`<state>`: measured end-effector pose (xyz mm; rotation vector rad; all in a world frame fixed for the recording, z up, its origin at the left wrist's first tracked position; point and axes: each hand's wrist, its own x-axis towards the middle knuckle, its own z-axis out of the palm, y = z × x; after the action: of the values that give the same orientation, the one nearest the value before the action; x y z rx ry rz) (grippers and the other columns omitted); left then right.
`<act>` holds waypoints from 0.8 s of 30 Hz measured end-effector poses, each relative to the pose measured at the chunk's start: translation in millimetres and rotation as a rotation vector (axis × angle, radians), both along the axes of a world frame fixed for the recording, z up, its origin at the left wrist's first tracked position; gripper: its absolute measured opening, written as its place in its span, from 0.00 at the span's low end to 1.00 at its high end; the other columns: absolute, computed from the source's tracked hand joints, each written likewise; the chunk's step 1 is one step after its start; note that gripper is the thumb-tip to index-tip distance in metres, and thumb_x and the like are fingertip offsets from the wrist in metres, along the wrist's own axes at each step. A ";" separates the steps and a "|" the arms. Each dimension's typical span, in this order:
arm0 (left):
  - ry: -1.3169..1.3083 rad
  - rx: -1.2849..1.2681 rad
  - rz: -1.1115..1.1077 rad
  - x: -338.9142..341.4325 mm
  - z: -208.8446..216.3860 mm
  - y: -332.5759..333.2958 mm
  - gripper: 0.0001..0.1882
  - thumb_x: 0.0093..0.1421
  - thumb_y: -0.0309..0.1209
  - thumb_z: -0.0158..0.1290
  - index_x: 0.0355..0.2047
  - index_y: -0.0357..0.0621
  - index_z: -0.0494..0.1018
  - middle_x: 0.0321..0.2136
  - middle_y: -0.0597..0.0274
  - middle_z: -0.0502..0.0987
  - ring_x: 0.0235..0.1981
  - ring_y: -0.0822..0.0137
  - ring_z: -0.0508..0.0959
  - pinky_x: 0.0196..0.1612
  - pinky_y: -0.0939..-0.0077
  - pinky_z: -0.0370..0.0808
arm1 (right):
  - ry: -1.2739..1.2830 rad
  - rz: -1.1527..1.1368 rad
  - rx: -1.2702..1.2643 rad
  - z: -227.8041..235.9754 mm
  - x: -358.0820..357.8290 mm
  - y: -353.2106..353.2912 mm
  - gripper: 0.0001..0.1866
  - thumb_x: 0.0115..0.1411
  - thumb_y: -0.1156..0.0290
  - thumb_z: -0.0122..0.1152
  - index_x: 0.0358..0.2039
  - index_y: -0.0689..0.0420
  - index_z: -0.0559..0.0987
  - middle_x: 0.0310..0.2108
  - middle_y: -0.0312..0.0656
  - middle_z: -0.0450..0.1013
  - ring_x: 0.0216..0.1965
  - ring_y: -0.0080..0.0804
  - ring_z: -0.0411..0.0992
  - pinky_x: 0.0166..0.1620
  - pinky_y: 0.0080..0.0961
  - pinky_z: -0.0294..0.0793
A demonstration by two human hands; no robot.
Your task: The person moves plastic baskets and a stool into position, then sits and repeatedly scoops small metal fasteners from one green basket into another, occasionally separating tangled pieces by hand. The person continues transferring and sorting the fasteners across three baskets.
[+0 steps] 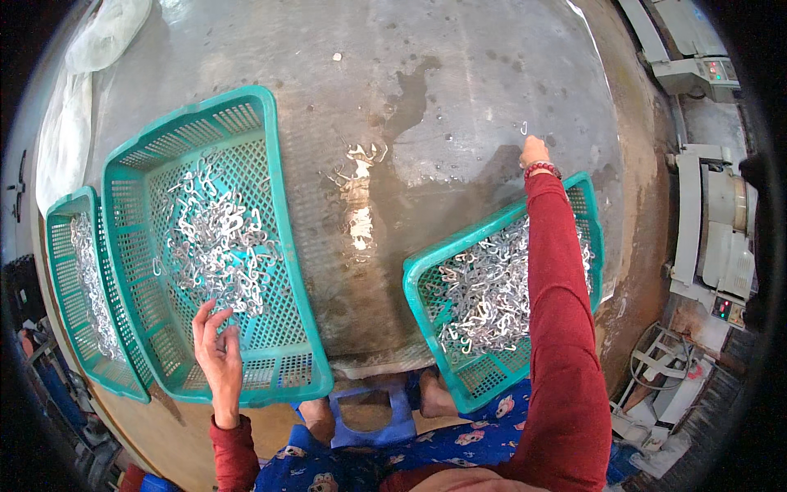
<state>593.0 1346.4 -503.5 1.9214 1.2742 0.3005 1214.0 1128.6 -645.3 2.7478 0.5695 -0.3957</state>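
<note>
My left hand point(219, 348) is over the near part of a large green mesh basket point(297, 303), fingers apart and partly curled, holding nothing I can see. A heap of small silvery S-shaped metal hooks point(220, 238) covers part of that basket's bottom, and a lone hook point(156, 266) shows near its left wall. Stretched far forward past a second green basket point(426, 299), my right hand point(534, 152) is closed, its fingertips hidden. One metal hook point(524, 129) shows just beyond its fingers; whether they touch it is unclear. My right forearm crosses above the hooks point(484, 307) in that basket.
A narrower green basket point(61, 271) with more hooks stands at the far left, beside white plastic sheeting point(61, 123). The baskets rest on a wet grey surface point(344, 98). A blue stool point(373, 418) is between my feet. Pale machines point(713, 221) line the right side.
</note>
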 end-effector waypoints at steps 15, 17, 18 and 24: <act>0.030 0.174 -0.295 -8.2 36.4 -10.7 0.17 0.51 0.16 0.52 0.42 0.41 0.73 0.46 0.52 0.74 0.47 0.53 0.75 0.50 0.64 0.71 | -0.238 0.061 0.227 -45.9 69.4 -2.9 0.14 0.45 0.66 0.60 0.30 0.62 0.78 0.35 0.57 0.74 0.39 0.53 0.73 0.43 0.44 0.72; -0.002 0.242 -0.260 -14.3 28.6 -5.9 0.17 0.52 0.16 0.52 0.43 0.42 0.72 0.46 0.53 0.74 0.47 0.53 0.75 0.48 0.66 0.72 | -0.203 0.161 0.219 -59.4 88.4 -10.7 0.13 0.47 0.69 0.58 0.33 0.62 0.77 0.35 0.56 0.74 0.39 0.54 0.73 0.41 0.42 0.72; -0.054 0.193 -0.227 -18.0 26.4 -4.3 0.18 0.51 0.14 0.51 0.43 0.42 0.72 0.47 0.53 0.73 0.48 0.53 0.74 0.48 0.67 0.72 | -0.165 0.224 0.277 -65.0 98.7 -18.7 0.14 0.50 0.67 0.57 0.35 0.62 0.76 0.36 0.56 0.74 0.40 0.54 0.72 0.41 0.42 0.72; -0.261 0.150 -0.173 -25.2 22.1 0.9 0.27 0.42 0.12 0.46 0.44 0.43 0.72 0.49 0.55 0.70 0.49 0.59 0.71 0.45 0.71 0.74 | 0.329 0.109 0.495 -93.6 141.3 -35.2 0.23 0.49 0.67 0.63 0.45 0.65 0.75 0.41 0.49 0.75 0.41 0.37 0.72 0.45 0.34 0.70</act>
<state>567.8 1347.2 -481.5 2.0258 0.9309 0.5502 1355.2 1093.4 -739.0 3.1134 1.0150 -0.7805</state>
